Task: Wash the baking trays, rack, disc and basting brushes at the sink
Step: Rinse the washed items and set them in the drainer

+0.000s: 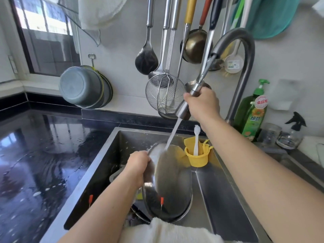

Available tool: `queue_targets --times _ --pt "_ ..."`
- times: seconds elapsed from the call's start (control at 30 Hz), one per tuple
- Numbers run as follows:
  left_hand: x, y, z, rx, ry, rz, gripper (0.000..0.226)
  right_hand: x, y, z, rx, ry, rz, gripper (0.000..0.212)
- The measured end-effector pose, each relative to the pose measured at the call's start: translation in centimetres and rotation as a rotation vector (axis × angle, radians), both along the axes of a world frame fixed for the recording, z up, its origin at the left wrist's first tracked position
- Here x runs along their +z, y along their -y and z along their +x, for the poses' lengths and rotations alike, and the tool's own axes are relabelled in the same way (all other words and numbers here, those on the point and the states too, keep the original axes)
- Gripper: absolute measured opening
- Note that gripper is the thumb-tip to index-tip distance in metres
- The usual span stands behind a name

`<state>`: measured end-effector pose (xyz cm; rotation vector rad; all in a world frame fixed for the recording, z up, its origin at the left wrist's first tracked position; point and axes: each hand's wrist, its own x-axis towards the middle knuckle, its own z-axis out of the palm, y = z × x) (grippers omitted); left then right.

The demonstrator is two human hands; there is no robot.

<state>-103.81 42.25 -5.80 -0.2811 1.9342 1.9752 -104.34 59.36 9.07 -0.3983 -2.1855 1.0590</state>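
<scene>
Over the sink [228,199], you rinse one disc [168,181].
Your left hand [138,165] grips its rim; your right hand [203,104] clasps the spray head [185,106]; whatever lies beneath the disc is hidden.

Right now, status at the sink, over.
Left hand grips round metal tray, tilted over sink. Right hand holds pull-out sprayer; water hits tray's upper part. Nothing blocking.

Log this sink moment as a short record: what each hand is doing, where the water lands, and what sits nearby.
left hand: grips the rim of the round metal tray, tilted over the sink
right hand: holds the pull-out faucet head
water: stream strikes the tray's upper part
nearby: yellow holder with white brush in the sink; green soap bottle at right
</scene>
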Motion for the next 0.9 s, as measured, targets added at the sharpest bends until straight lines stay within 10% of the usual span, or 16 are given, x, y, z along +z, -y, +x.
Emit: queue_targets --times 0.43,0.9 --pt "1.6 2.7 -1.4 0.236 -0.048 -0.043 0.012 -0.9 -3.3 0.9 -0.056 0.143 0.286 0.025" --pt "4.1 2.7 -0.4 0.062 -0.104 0.157 0.025 -2.8 -1.4 3.9 0.200 0.244 0.049 0.022"
